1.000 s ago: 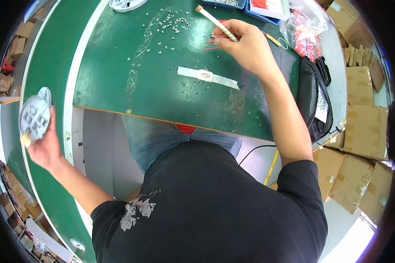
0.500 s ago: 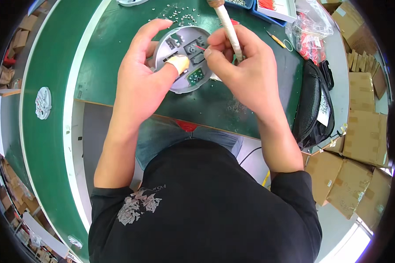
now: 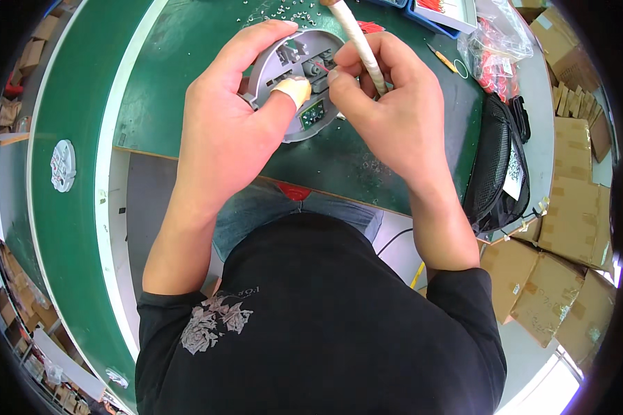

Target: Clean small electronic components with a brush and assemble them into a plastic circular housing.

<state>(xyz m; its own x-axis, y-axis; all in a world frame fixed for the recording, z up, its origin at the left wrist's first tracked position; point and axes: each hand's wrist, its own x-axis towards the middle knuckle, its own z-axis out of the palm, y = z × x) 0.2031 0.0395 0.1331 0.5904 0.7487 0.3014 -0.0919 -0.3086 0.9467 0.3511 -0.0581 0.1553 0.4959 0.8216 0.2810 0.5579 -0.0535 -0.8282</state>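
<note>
My left hand (image 3: pixel 232 131) grips a round grey plastic housing (image 3: pixel 324 127) by its left side. The thumb, wrapped in pale yellow tape, presses inside the housing and the fingers lie around its outer wall. A small green circuit board (image 3: pixel 313 115) and several moulded parts sit within. My right hand (image 3: pixel 401 117) is at the housing's right edge, thumb and forefinger pinched at a thin red wire (image 3: pixel 321 66) that reaches into it. A stick-like tool (image 3: pixel 356 38) wrapped in white also runs through the right hand's fingers; its lower end is hidden.
Tiny metal parts (image 3: pixel 284 11) lie scattered beyond the housing. To the right are a blue tray (image 3: pixel 436 29), a yellow-handled pointed tool (image 3: pixel 441 59), a plastic bag (image 3: pixel 491 52) and a black mesh case (image 3: pixel 484 166). A white round part (image 3: pixel 64 166) rests on the green strip at left.
The housing and both hands have shifted slightly right and away from me, and the housing is tilted more. The right-hand pinch has stayed at the red wire.
</note>
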